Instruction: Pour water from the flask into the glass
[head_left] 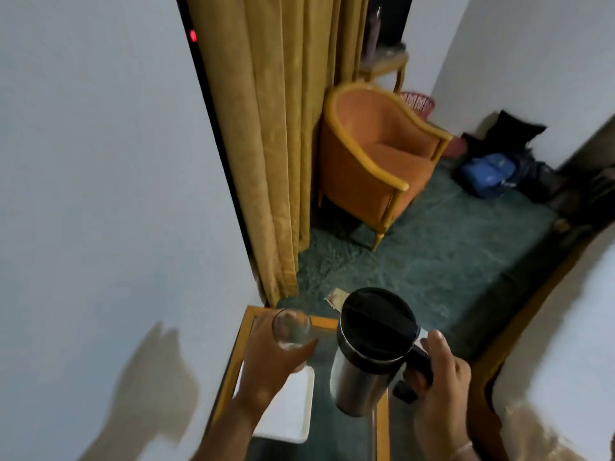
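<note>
A clear drinking glass [292,329] is held upright in my left hand [266,364], above the small glass-topped table [244,337]. A little water shows at its bottom. To the right, my right hand [439,377] grips the black handle of a steel flask [366,361] with a black lid. The flask is lifted off the table and leans slightly, its spout pointing left toward the glass. The spout and the glass rim stand a short gap apart. No stream of water is visible.
A white pad [289,410] lies on the wood-framed table. A yellow curtain [266,144] hangs by the white wall on the left. An orange armchair [376,158] and bags [492,171] stand on the green carpet beyond. A bed edge [549,361] is at the right.
</note>
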`<state>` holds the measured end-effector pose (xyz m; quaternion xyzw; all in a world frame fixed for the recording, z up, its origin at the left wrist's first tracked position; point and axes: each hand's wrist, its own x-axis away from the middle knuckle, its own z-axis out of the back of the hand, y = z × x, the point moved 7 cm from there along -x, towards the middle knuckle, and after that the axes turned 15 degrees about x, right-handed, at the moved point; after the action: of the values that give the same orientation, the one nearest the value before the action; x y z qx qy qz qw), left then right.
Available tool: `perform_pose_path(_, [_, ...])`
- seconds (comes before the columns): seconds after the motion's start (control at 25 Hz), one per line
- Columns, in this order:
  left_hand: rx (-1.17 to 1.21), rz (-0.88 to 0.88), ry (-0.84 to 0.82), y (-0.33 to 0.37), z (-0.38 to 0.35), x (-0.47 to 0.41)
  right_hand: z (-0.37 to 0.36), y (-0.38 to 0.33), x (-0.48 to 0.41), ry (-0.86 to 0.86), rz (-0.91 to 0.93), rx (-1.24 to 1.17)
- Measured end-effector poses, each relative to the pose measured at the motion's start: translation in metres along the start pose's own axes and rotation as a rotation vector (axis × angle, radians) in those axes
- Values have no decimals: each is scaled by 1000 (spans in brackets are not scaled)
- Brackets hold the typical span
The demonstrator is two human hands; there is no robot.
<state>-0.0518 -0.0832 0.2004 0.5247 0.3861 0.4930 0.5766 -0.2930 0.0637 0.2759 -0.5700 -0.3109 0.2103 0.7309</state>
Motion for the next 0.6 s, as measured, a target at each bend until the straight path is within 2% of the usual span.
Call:
perform_pose_path(0.2, [33, -239, -45, 167, 10, -31, 22, -166, -27, 1, 201, -92])
perform_pose_path(0.36, [47, -401, -118, 297, 7, -41, 39, -317, -38, -5, 456, -101])
perform_pose_path(0.6, [31, -566, -106, 438, 11, -44, 60, -509, -24, -2, 758, 150])
